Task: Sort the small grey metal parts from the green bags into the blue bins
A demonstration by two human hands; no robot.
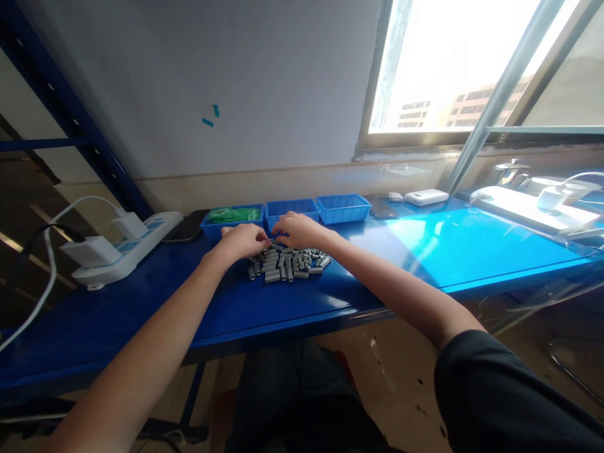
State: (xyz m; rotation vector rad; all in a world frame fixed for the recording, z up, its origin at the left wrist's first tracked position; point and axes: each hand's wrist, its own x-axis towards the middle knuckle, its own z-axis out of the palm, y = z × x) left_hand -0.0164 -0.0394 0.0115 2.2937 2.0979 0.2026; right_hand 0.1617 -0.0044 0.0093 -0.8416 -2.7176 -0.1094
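A pile of small grey metal cylinders (287,263), several lying on their sides, rests on the blue table. At the pile's back left edge is my left hand (243,240), its thumb and fingertips closed together. My right hand (301,231) hovers over the back of the pile, fingers bent down and drawn in towards the thumb. The fingertips of both hands nearly meet. Whatever lies between them is too small to make out. Behind the hands stand a blue bin (231,224) holding green pieces (234,215) and a middle blue bin (291,204), partly covered by my right hand.
A third blue bin (343,209) stands at the right of the row. On the left, a white power strip (136,247) carries plugs and cables beside a dark flat object (185,228). White devices (427,197) sit at the back right, below the window.
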